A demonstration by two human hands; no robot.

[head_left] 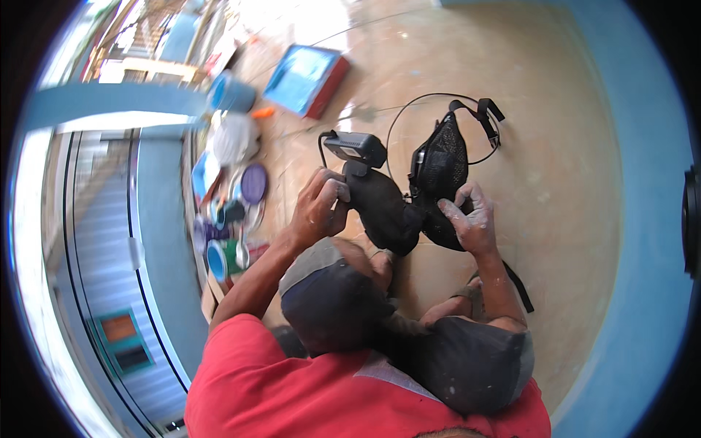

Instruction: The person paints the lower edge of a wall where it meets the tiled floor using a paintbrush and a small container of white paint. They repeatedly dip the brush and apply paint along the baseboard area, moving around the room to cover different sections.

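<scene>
From where I stand, the likeliest trouble is a snag: a thin cord (431, 94) loops wide over the floor (555, 182) behind the mesh pouch (447, 150), running close by a black strap (485, 111), so lifting or turning the pouch could catch one on the other and tug at whatever the cord joins. The dark box (354, 148) sits at the far end of the black padding (380, 212), with a short lead bent at its left end; if the padding were tipped sharply, I'd worry about that box swinging or knocking the tiles. White dust on the fingers could smear the cloth, too, and perhaps spoil the hold. As for the gear itself, it's just beyond the person's knees, between the two hands, padding to the left and pouch to the right, the two meeting in the middle. The left hand (320, 204) has its fingers curled in on the padding's left edge, gripping it by the look of things. The right hand (476, 221) is at the pouch's lower right side, thumb and forefinger against or just over the dark fabric; whether they pinch it I can't tell.
</scene>
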